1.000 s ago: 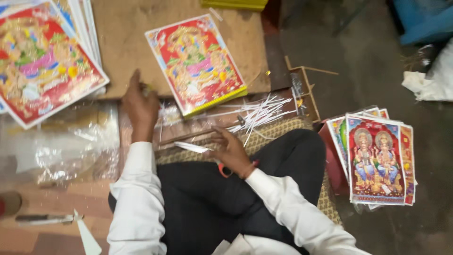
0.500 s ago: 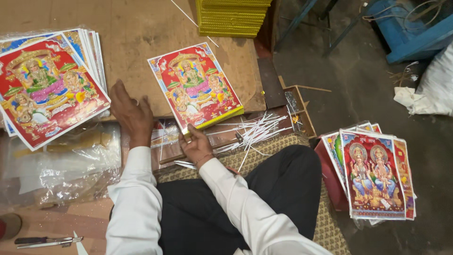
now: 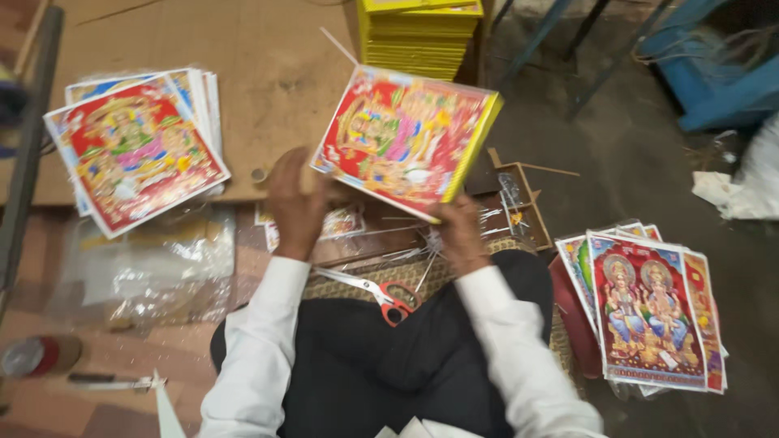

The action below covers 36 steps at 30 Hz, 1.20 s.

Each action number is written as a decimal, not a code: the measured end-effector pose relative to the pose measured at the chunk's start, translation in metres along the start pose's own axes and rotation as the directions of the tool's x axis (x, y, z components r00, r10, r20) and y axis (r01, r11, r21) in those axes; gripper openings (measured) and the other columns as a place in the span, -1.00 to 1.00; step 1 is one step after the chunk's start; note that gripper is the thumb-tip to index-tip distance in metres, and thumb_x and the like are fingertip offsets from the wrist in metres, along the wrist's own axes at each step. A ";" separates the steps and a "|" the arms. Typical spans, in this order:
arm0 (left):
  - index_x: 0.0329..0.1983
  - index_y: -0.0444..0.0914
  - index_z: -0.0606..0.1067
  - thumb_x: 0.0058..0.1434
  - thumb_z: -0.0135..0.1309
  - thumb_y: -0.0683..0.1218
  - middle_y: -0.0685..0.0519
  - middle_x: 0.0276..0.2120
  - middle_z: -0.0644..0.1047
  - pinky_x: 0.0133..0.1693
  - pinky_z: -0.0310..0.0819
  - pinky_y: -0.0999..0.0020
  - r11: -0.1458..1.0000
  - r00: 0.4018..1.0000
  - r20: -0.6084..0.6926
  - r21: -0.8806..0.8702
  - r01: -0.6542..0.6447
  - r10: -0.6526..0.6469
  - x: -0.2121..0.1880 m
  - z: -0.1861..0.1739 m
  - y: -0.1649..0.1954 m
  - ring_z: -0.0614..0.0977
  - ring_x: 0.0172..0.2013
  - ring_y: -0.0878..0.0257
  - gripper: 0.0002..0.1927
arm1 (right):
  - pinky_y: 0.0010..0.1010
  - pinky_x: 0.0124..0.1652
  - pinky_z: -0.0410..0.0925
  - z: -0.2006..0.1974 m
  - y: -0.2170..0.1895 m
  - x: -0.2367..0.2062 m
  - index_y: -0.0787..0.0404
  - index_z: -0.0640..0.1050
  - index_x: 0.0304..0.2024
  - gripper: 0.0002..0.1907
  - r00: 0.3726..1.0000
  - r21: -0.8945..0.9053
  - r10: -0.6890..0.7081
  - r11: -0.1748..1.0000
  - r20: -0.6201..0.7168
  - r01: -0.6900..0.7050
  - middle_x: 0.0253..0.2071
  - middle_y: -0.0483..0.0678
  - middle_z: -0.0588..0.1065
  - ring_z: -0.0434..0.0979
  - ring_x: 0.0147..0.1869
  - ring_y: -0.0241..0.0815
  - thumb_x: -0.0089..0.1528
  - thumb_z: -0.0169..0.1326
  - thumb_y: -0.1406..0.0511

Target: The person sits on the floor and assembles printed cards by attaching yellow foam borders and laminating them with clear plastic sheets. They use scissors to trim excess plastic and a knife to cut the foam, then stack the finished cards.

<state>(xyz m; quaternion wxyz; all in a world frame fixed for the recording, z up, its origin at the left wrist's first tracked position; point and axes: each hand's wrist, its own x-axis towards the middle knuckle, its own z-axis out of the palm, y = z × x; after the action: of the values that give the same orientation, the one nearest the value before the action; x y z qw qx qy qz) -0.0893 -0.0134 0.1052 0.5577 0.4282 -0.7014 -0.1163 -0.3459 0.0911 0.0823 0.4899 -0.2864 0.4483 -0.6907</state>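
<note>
Currently both hands hold a red picture calendar (image 3: pixel 403 139) with a yellow edge, tilted, at 12 o'clock above the lap. Left hand (image 3: pixel 294 199) fingers curled at its lower-left edge; right hand (image 3: pixel 458 231) gripping the bottom corner. Scissors (image 3: pixel 369 290) on the lap, at 6 o'clock from it.

Both hands lift a picture pad (image 3: pixel 403 139) with a yellow edge off the board (image 3: pixel 268 73): left hand (image 3: pixel 296 203) at its near-left corner, right hand (image 3: pixel 461 235) under its near edge. Scissors (image 3: pixel 375 290) lie on the lap.
</note>
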 end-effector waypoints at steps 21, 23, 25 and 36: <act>-0.06 -0.29 0.57 0.06 0.33 -0.20 0.13 -0.23 0.67 -0.10 0.54 0.42 0.707 0.802 0.421 -0.399 0.584 -0.424 -0.088 -0.046 0.052 0.64 -0.22 0.40 -0.64 | -0.39 0.07 0.47 -0.012 -0.078 -0.036 0.43 0.57 -0.01 -0.75 0.939 -0.047 -0.097 0.992 0.331 0.119 -0.08 0.04 0.61 0.63 -0.01 -0.19 0.26 0.22 0.48; -0.06 -0.30 0.56 0.22 0.29 -0.14 0.14 -0.21 0.64 -0.07 0.52 0.45 0.687 0.858 0.384 -0.521 0.507 -0.342 -0.082 -0.052 0.064 0.60 -0.19 0.42 -0.74 | -0.43 0.06 0.45 -0.011 -0.074 -0.040 0.41 0.56 0.02 -0.74 0.960 -0.087 -0.143 0.982 0.241 0.168 -0.07 0.02 0.61 0.62 -0.02 -0.23 0.27 0.21 0.49; -0.03 -0.31 0.53 0.29 0.23 -0.09 0.16 -0.22 0.61 -0.08 0.48 0.47 0.623 0.877 0.352 -0.617 0.481 -0.328 -0.075 -0.056 0.077 0.57 -0.20 0.43 -0.74 | -0.47 0.03 0.44 -0.010 -0.073 -0.047 0.39 0.56 0.02 -0.74 0.963 -0.138 -0.184 0.967 0.195 0.213 -0.08 -0.01 0.60 0.60 -0.04 -0.27 0.28 0.20 0.48; -0.21 -0.36 0.55 0.39 0.13 -0.04 0.18 -0.38 0.55 -0.26 0.38 0.48 0.667 0.883 0.171 -0.597 0.446 -0.438 -0.075 -0.040 0.105 0.45 -0.33 0.46 -0.76 | -0.49 -0.12 0.32 -0.015 -0.044 -0.054 0.38 0.55 -0.31 -0.87 0.959 -0.046 -0.282 0.959 -0.024 0.281 -0.31 -0.10 0.50 0.45 -0.21 -0.32 0.32 0.08 0.40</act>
<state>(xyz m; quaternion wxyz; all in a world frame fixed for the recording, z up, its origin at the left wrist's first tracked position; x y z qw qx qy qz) -0.1024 0.1174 0.1358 0.6170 0.3767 -0.5022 -0.4746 -0.3571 0.1518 0.1174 0.3737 -0.3472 0.4248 -0.7479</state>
